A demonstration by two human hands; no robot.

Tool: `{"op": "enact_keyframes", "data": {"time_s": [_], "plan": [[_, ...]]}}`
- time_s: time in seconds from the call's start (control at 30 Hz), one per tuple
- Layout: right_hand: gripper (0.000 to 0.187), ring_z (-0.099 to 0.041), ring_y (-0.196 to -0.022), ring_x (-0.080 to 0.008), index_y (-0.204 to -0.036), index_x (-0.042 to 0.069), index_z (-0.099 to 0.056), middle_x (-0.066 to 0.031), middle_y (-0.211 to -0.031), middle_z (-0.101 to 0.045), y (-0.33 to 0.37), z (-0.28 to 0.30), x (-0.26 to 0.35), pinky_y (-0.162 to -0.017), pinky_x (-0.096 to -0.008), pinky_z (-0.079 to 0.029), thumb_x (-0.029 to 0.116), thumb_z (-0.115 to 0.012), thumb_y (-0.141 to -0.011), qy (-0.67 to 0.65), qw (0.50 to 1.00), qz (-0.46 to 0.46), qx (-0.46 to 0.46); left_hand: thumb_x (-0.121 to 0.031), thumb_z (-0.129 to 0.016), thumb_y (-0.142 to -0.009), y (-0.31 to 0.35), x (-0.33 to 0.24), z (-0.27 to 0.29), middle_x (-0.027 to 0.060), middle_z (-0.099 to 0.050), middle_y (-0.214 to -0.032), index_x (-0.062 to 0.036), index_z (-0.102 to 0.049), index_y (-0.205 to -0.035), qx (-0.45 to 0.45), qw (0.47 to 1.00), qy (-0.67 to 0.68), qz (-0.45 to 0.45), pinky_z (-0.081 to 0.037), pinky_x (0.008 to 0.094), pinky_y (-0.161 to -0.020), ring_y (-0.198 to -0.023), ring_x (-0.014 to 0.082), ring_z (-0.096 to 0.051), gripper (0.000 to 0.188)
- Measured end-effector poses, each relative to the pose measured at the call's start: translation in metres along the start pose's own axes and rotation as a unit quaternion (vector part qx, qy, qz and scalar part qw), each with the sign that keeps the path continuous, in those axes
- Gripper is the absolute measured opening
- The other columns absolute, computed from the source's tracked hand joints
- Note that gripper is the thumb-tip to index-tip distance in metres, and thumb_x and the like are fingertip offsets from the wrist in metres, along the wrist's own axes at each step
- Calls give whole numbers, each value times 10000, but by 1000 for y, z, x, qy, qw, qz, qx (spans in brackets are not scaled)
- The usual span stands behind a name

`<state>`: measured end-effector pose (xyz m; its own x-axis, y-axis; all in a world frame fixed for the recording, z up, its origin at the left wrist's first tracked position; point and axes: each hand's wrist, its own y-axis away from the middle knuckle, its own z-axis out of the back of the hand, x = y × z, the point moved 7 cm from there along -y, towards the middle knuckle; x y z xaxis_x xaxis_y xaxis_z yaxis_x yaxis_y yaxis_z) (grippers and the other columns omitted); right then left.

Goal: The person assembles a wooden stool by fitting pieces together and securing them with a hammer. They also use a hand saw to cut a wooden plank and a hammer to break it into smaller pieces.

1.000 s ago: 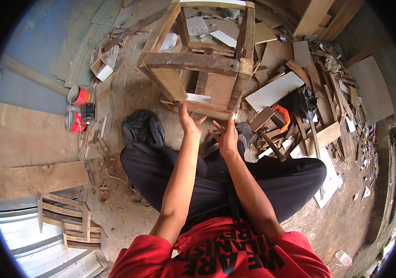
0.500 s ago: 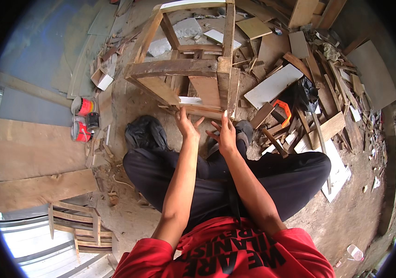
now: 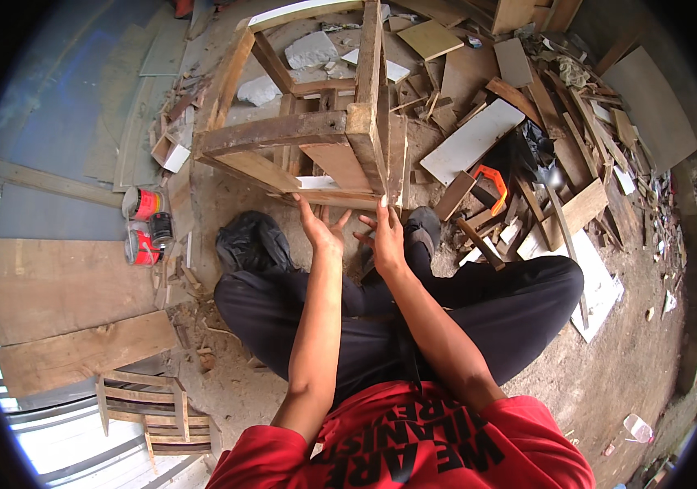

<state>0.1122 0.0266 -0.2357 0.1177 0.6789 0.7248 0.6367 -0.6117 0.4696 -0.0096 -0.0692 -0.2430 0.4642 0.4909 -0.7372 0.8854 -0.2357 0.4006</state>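
A bare wooden chair frame (image 3: 275,134) stands tilted in front of me, with dark worn rails and a paler panel inside. My left hand (image 3: 321,228) holds its lower near edge at the left, thumb against the wood. At the lower end of the near right leg, my right hand (image 3: 386,236) grips in the same way. On both hands the palms turn up and inward, and several fingers spread loosely below the edge. How far any fingers reach behind the wood is hidden.
Scrap boards and offcuts (image 3: 576,216) pile up at the right, with an orange-handled saw (image 3: 492,189) among them. A hammer (image 3: 481,244) lies by my right knee. A black plastic bag (image 3: 252,240) sits near my left knee; paint cans (image 3: 143,204) stand farther left.
The chair frame has shifted somewhat left and its lean has altered slightly. Both thumbs have stayed at its lower edge and gone along with it. The whole view has also moved a little.
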Motion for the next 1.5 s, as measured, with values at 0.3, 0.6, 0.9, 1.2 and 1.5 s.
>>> {"op": "enact_keyframes", "data": {"time_s": [0.3,0.6,0.9,1.2,1.5], "plan": [[814,-560,-1134,-191,-1428,-23,-389,-98,-1350,-479,-8,7,0,-752,-349,-578,599,-561,-932,7,1000,-15,-20,-794,-521,-811,5,7,-12,209,-7,-1586,-207,-28,-1571,11,999,12,30,-329,690,-1069,-1499,337,-24,1080],[731,-574,-1038,-160,-1368,6,-448,-79,-1273,-514,-2,6,5,-706,-309,-552,571,-593,-928,17,1000,5,-15,-697,-561,-867,10,23,-13,138,-267,-1531,-157,-185,-1534,4,998,-26,50,-383,639,-1035,-1446,304,-231,937],[759,-591,-1004,-166,-1373,20,-370,-95,-1235,-516,0,11,7,-696,-311,-546,564,-625,-909,25,997,12,-66,-647,-553,-888,15,26,-19,197,-206,-1526,-119,-186,-1509,59,997,-11,49,-332,663,-1070,-1453,324,-187,894],[689,-625,-997,-203,-1334,51,-407,-87,-1238,-484,-1,8,0,-745,-373,-548,571,-597,-926,4,1000,11,-18,-587,-561,-896,-7,7,-23,192,-134,-1561,-149,-161,-1543,7,996,36,76,-199,744,-1083,-1474,368,-92,877],[832,-581,-1094,-257,-1427,-4,-274,-149,-1385,-388,-2,8,-5,-823,-411,-541,584,-586,-927,-10,1000,6,23,-513,-586,-922,-13,2,-11,140,-184,-1562,-158,-253,-1524,11,996,74,42,-220,755,-1066,-1461,339,-152,774]]}}
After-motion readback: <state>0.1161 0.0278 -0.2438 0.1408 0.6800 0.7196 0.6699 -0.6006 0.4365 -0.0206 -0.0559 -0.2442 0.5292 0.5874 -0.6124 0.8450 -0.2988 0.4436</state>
